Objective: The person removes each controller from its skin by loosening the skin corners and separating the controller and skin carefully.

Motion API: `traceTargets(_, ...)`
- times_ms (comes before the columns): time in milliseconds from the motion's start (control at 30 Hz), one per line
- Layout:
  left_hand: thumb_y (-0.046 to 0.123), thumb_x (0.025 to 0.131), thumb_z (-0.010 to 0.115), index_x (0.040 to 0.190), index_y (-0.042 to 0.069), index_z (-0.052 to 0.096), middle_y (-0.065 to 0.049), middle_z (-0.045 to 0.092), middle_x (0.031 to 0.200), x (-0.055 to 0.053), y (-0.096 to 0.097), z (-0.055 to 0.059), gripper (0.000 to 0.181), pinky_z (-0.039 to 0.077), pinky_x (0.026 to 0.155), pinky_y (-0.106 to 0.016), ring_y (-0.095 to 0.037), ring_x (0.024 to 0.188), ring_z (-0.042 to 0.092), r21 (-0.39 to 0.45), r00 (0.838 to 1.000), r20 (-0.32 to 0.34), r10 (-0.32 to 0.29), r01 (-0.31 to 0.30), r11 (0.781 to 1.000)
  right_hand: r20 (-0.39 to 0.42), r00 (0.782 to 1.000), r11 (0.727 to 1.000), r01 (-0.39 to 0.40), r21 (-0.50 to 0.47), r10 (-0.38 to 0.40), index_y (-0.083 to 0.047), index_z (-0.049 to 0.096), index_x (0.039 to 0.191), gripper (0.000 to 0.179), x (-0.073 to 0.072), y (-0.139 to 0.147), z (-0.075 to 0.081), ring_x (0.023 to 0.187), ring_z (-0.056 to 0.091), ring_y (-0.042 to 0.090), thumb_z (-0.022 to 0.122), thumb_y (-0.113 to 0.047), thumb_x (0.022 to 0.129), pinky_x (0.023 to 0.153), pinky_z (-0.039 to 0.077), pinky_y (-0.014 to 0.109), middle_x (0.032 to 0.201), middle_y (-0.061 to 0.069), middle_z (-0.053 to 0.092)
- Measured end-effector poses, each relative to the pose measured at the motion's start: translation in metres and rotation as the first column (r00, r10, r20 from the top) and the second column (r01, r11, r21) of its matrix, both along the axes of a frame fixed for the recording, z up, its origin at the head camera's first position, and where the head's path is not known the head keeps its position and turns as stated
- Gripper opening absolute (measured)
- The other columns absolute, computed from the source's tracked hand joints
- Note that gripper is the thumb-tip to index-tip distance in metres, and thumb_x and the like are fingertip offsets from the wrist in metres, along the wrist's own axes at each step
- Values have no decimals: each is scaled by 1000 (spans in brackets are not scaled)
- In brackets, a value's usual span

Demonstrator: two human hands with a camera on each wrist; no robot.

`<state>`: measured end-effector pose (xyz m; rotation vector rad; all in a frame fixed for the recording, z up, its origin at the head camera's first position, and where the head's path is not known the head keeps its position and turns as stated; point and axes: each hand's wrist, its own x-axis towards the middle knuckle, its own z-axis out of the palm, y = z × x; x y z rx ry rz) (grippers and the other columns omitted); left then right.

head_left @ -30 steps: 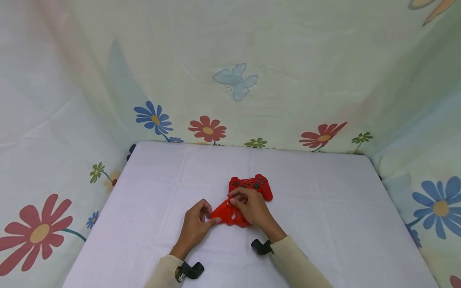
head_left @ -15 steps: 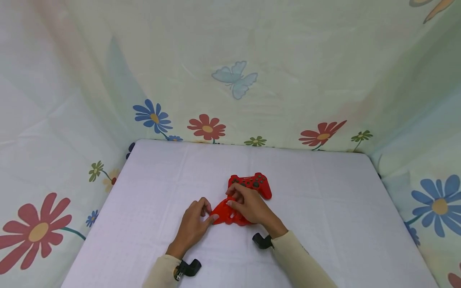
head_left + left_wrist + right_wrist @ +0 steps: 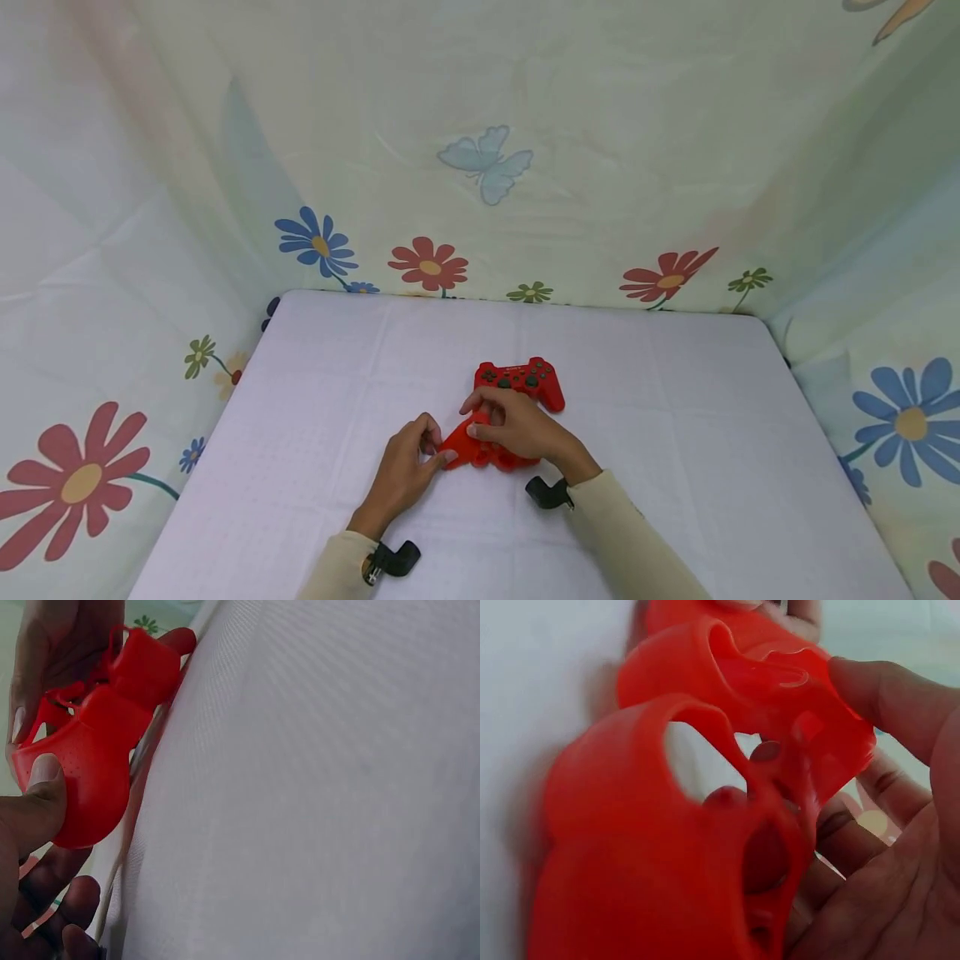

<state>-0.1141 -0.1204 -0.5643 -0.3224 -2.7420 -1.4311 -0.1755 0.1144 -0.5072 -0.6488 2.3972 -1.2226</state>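
A red, flexible controller skin with cut-out openings (image 3: 630, 810) is held between both hands, close over the white table. My left hand (image 3: 405, 471) pinches one rounded grip end of it, the thumb lying on the outer face in the left wrist view. With thumb and fingers, my right hand (image 3: 517, 425) grips its upper edge; in the right wrist view some fingers show through the openings. Just beyond the right hand lies a red game controller (image 3: 536, 385) with dark buttons and sticks, its near left part hidden behind that hand.
A white cloth covers the table (image 3: 360, 358). Around its back and sides hangs a pale curtain (image 3: 600, 167) printed with flowers and a butterfly. Each wrist wears a small black camera (image 3: 397, 558) over a beige sleeve.
The right hand's fingers have shifted slightly left along the skin's upper edge, and more of the skin's right end shows below that hand. The left hand keeps its pinch; the controller stays put.
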Motion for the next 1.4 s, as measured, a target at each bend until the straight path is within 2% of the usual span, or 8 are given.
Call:
traceTargets(300, 17, 88, 88, 101, 24, 57, 9, 58, 89, 2, 0, 1, 34, 50, 75, -24, -11, 85, 58, -1, 1000, 22, -13, 13, 1000, 153, 987, 982, 73, -173, -47, -11, 73, 118, 24, -1, 5, -7, 72, 61, 17, 79, -23, 98, 65, 52, 25, 92, 9, 64)
traceTargets(500, 17, 88, 89, 101, 23, 57, 5, 59, 90, 1, 0, 1, 35, 48, 75, -23, -12, 86, 56, -22, 999, 17, -28, 29, 999, 154, 988, 980, 11, -198, 21, -13, 76, 124, 25, -2, 6, -10, 78, 60, 15, 74, -22, 101, 69, 52, 24, 95, 8, 66)
traceTargets(733, 14, 88, 88, 98, 24, 57, 10, 57, 87, 1, -1, 0, 34, 49, 74, -23, -9, 84, 56, 5, 999, 23, -44, 44, 999, 209, 975, 975, 113, -189, -72, -28, 79, 118, 20, 2, 9, -8, 72, 60, 18, 74, -19, 101, 64, 50, 25, 90, 6, 70)
traceTargets(833, 14, 88, 88, 96, 25, 58, 12, 56, 83, 2, -2, 0, 33, 49, 71, -21, -7, 79, 55, 19, 999, 22, -42, 42, 999, 222, 972, 972, 118, -205, -71, -28, 79, 120, 24, 4, 9, -11, 73, 65, 21, 75, -17, 99, 66, 53, 26, 90, 10, 73)
traceTargets(933, 14, 88, 88, 95, 27, 60, 13, 56, 81, 3, -3, 0, 32, 50, 69, -20, -6, 76, 55, 24, 999, 22, -42, 41, 999, 167, 985, 975, 86, -205, -52, -26, 77, 123, 28, 4, 10, -15, 83, 68, 22, 77, -16, 98, 73, 56, 27, 100, 7, 76)
traceTargets(1067, 16, 89, 88, 95, 27, 62, 13, 58, 83, 4, -2, -1, 29, 51, 68, -19, -6, 75, 56, 21, 999, 25, -25, 25, 999, 31, 998, 983, 58, -172, -53, -24, 76, 125, 30, 5, 16, -18, 93, 67, 22, 81, -17, 96, 80, 58, 30, 109, 1, 75)
traceTargets(1200, 19, 87, 89, 98, 26, 64, 10, 61, 86, 5, -2, 0, 28, 51, 66, -20, -7, 74, 56, -5, 1000, 10, 10, -9, 1000, -54, 992, 982, 107, -157, -117, -24, 76, 123, 30, 11, 28, -20, 104, 68, 23, 83, -18, 94, 88, 59, 36, 119, -2, 74)
traceTargets(1400, 23, 85, 92, 101, 25, 66, 6, 60, 98, 8, 0, 3, 31, 53, 70, -21, -11, 81, 57, -57, 993, -82, 86, -91, 994, -65, 969, 962, 225, -155, -237, -24, 76, 121, 29, 24, 54, -24, 117, 68, 22, 83, -18, 93, 99, 59, 40, 124, -5, 75)
